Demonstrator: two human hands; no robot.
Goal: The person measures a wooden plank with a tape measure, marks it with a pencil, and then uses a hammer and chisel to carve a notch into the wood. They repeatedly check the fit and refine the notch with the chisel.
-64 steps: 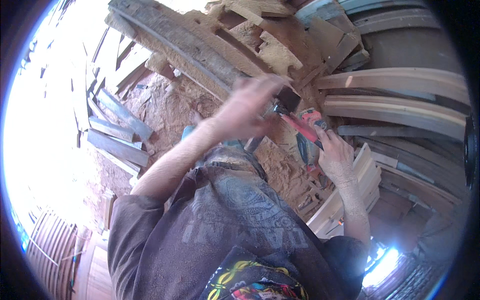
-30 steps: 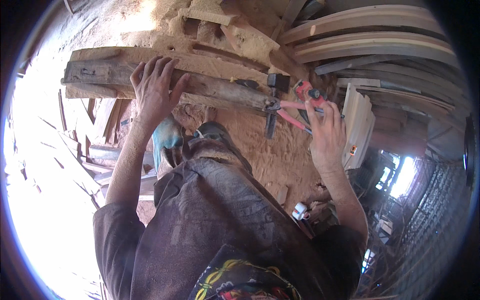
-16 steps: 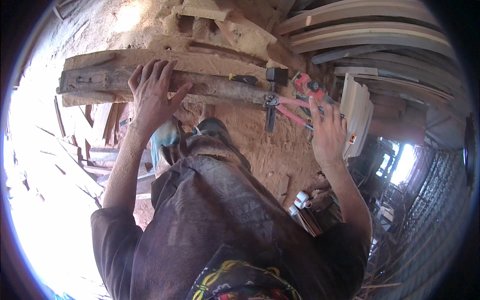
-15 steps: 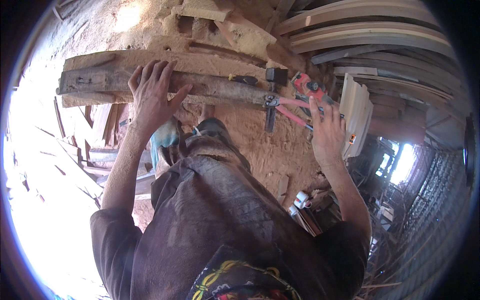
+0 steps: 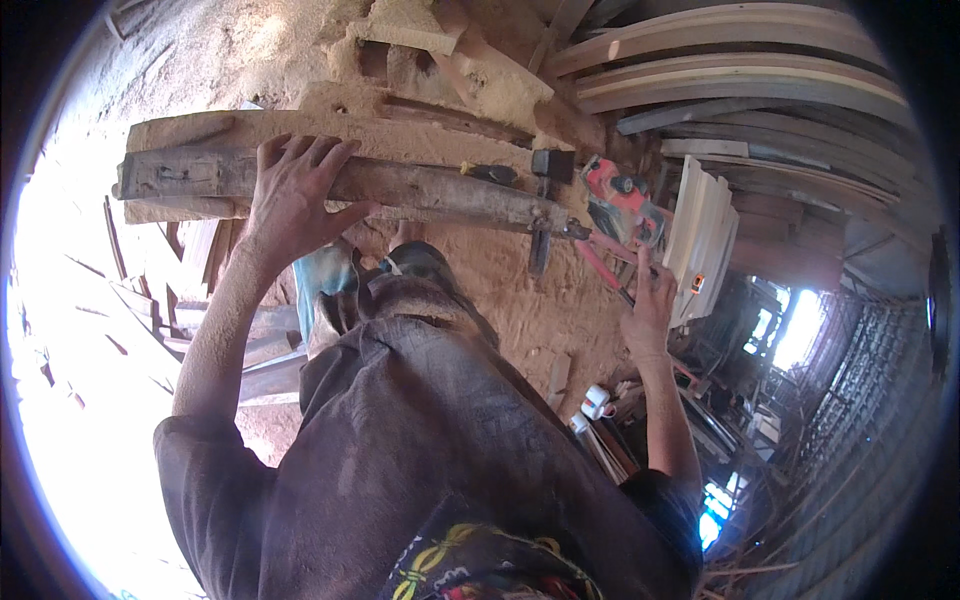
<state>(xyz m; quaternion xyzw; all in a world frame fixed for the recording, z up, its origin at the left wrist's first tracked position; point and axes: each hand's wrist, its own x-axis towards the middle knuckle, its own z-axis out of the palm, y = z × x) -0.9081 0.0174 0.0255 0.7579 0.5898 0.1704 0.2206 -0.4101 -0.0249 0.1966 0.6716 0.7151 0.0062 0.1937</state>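
My left hand (image 5: 297, 197) lies across a dark, weathered wooden plank (image 5: 430, 186), fingers over its far edge and thumb along the near side. My right hand (image 5: 650, 305) is closed round the handles of pink-handled pincers (image 5: 600, 262). Their metal head meets the plank's right end; whether the jaws bite on anything is too small to tell. Under that end, a hammer with a black block head (image 5: 553, 163) lies crosswise. A yellow-and-black-handled tool (image 5: 488, 173) rests along the plank's far edge. Beyond my right hand sits a red and black power tool (image 5: 622, 195).
Pale stacked boards (image 5: 700, 240) stand right of the power tool. Long curved timbers (image 5: 740, 85) fill the far right. Sawdust covers the ground (image 5: 520, 310). White bottles (image 5: 596, 402) stand by my right side, and wood scraps (image 5: 240, 320) lie at the left.
My right hand has moved nearer to me and closed round the pincers' handles. The pincers' head has shifted right and slightly nearer, to the plank's end. My left hand has slid slightly left.
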